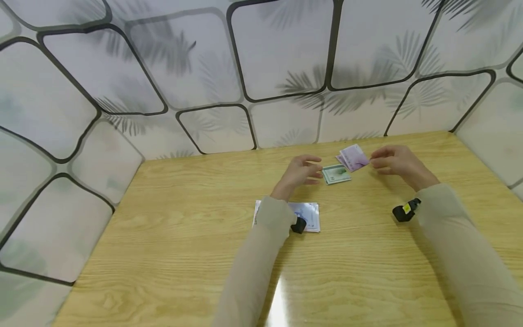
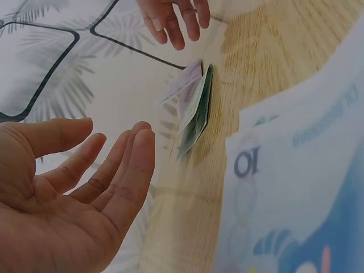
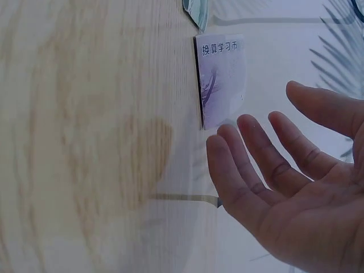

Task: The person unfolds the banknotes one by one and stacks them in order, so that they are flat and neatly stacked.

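A folded purple play banknote (image 1: pixel 354 157) lies toward the back of the table, with another purple piece showing under its left edge. Beside it, slightly nearer, is a folded green play banknote (image 1: pixel 337 174). My left hand (image 1: pixel 300 175) hovers left of the green note, fingers loosely bent and palm bare in the left wrist view. To the right of the purple note is my right hand (image 1: pixel 398 164), its fingers relaxed and holding nothing. Under my left forearm lies a stack of pale blue play banknotes (image 1: pixel 308 214), partly hidden by the sleeve; a "10" shows on it in the left wrist view.
The wooden table (image 1: pixel 163 254) meets a patterned wall (image 1: pixel 286 59) at the back and sides. Each wrist carries a small black camera; the right camera (image 1: pixel 404 211) sits beside the cuff. Light glares on the table's front part.
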A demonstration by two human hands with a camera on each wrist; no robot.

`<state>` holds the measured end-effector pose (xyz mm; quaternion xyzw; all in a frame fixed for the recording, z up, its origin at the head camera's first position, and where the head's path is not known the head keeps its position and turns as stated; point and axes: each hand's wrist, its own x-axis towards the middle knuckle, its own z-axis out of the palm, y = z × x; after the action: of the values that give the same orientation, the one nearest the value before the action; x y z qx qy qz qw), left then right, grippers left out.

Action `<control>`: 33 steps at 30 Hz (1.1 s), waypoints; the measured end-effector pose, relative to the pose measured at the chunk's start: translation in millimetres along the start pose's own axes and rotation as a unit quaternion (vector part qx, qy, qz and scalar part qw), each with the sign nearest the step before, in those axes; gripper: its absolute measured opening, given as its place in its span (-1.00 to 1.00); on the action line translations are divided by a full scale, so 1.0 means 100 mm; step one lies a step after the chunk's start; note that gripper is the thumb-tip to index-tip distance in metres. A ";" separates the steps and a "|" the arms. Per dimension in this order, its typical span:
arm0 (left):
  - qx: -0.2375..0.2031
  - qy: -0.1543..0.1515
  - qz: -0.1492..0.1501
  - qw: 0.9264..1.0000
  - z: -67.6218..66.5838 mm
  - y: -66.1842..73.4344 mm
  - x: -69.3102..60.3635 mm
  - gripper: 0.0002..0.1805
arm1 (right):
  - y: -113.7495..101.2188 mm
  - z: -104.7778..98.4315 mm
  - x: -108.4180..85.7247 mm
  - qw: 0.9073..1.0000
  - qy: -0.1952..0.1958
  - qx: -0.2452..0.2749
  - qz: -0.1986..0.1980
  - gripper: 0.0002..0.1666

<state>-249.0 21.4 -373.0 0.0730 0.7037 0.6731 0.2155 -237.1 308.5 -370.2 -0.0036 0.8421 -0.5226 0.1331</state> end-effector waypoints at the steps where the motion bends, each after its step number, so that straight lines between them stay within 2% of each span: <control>1: -0.001 0.000 0.001 1.000 0.02 0.00 0.01 -0.60 | 0.00 -0.01 0.01 1.000 0.003 -0.001 0.002 -0.37; 6: 0.002 0.010 -0.002 1.000 0.11 -0.01 0.09 -0.61 | 0.00 -0.02 0.05 1.000 0.010 0.007 0.010 -0.35; 17: -0.028 0.013 -0.018 0.999 0.38 -0.05 0.26 -0.66 | 0.04 -0.03 0.12 1.000 -0.009 0.002 0.018 -0.36; 25: -0.054 -0.012 -0.037 0.998 0.49 -0.10 0.32 -0.61 | 0.04 -0.03 0.18 1.000 -0.005 0.013 0.023 -0.37; 33: -0.074 0.008 -0.039 0.996 0.60 -0.13 0.36 -0.62 | 0.03 0.00 0.19 0.999 -0.008 0.025 0.024 -0.35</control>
<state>-254.4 89.5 -393.3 0.0238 0.6557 0.7151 0.2409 -254.6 306.9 -376.9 0.0158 0.8278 -0.5397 0.1521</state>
